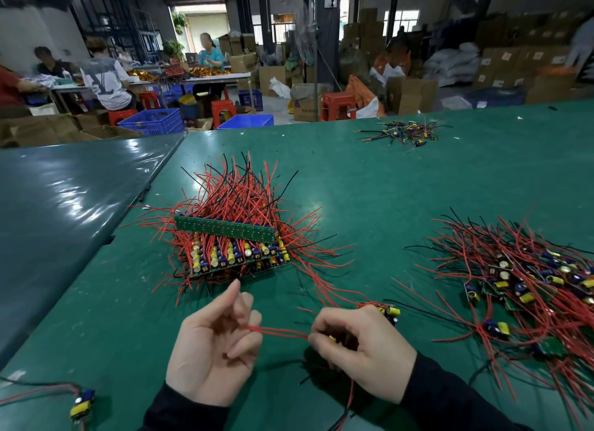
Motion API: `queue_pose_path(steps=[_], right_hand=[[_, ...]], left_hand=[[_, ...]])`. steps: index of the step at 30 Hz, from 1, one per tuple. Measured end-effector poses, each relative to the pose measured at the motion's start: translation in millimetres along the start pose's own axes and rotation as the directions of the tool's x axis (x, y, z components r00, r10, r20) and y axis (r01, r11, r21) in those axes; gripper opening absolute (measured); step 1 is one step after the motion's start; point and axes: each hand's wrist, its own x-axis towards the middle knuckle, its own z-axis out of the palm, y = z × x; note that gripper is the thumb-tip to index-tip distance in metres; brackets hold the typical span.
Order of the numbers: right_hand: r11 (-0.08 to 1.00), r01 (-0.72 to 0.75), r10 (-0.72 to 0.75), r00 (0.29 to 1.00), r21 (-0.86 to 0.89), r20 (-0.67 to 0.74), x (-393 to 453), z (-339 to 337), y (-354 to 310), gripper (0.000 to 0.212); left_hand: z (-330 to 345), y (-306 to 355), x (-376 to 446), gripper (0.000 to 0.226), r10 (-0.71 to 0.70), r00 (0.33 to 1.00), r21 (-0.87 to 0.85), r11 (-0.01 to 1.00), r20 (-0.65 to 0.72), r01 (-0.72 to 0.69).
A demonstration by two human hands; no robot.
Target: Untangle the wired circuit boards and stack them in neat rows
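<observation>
We start at the fingers: our left hand (213, 347) is palm-up, forefinger stretched forward, the other fingers curled so that they pinch the ends of a pair of red wires (278, 331). Those wires run straight across to our right hand (360, 347), whose fingers are curled round a small circuit board (332, 338) — only a yellow part of it shows between the fingertips. A second board with a yellow capacitor (390, 311) lies just beyond the right knuckles, touching or nearly touching them; we cannot tell which. Both wrists wear dark sleeves (450, 395).

Ahead of the left hand sits the neat stack of boards (239, 253), laid in rows with their capacitors up and red and black leads fanning out on every side; one long green strip (225, 229) stands tilted across its far edge. To the right lies the tangled heap of wired boards (527, 286), well apart from the stack. A single loose board (82, 405) rests near the lower left corner, and a small cluster of scraps (403, 133) lies far back on the green table (369, 186).

Beyond the table — blurred — people sit at a bench among blue crates (154, 120), red stools (337, 104) and cardboard boxes.
</observation>
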Motion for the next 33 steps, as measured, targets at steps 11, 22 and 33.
queue_pose_path(steps=[11, 22, 33], right_hand=[[0.802, -0.267, 0.242, 0.963, 0.534, 0.118, 2.3, 2.1, -8.9, 0.025], [0.682, -0.343, 0.324, 0.933, 0.646, 0.154, 5.4, -1.7, -11.5, 0.029], [0.725, -0.346, 0.246, 0.938, 0.595, 0.245, 2.5, 1.8, -14.7, 0.030]], left_hand=[[-6.0, -21.6, 11.2, 0.097, 0.027, 0.999, 0.183, 0.983, 0.029, -0.032], [-9.7, -23.3, 6.4, 0.114, -0.165, 0.942, 0.440, 0.898, 0.292, 0.021], [-2.4, -37.9, 7.1, 0.038, 0.043, 0.996, 0.692, 0.717, 0.080, -0.087]])
